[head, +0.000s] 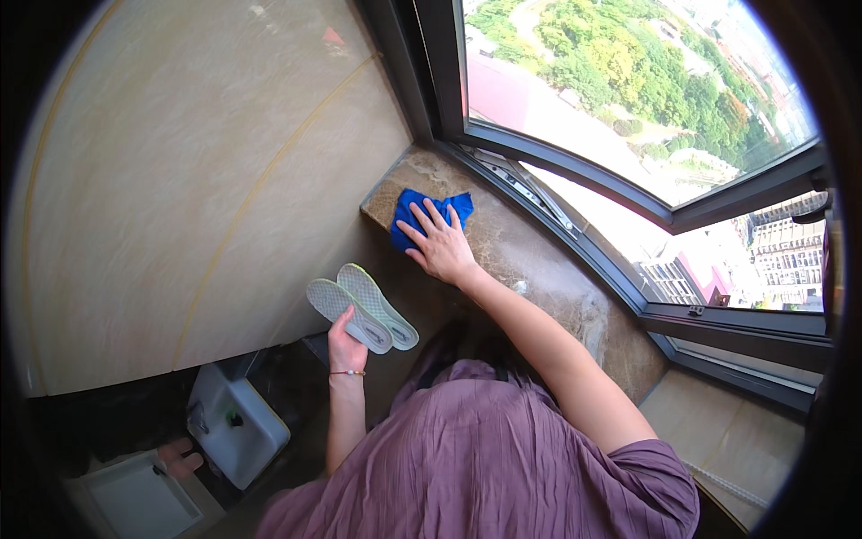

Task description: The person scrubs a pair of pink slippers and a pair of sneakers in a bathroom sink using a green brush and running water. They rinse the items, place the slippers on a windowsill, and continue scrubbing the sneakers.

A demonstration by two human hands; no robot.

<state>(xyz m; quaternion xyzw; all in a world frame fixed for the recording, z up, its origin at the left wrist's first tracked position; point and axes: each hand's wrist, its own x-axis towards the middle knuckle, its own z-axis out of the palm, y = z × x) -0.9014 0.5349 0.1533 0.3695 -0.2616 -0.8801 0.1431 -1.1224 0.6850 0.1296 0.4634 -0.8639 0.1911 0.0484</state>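
My right hand point(441, 244) lies with its fingers spread on a blue cloth point(409, 210), pressing it on the brown marble windowsill point(502, 246) near the sill's left corner. A pair of shoe insoles point(350, 311), pale grey-green with a dotted texture and dark writing at the heels, is in my left hand point(347, 343). The thumb rests over the nearer insole and the fingers are behind it. The insoles overlap partly and are held in the air, left of the sill and below the cloth in the picture.
An outward-tilted window with a dark metal frame point(572, 168) and a metal stay arm point(539, 195) borders the sill. A tiled wall point(202, 168) rises at left. Lower left are a white washbasin point(239, 424), pink slippers point(180, 458) and a white tray-like basin point(145, 498).
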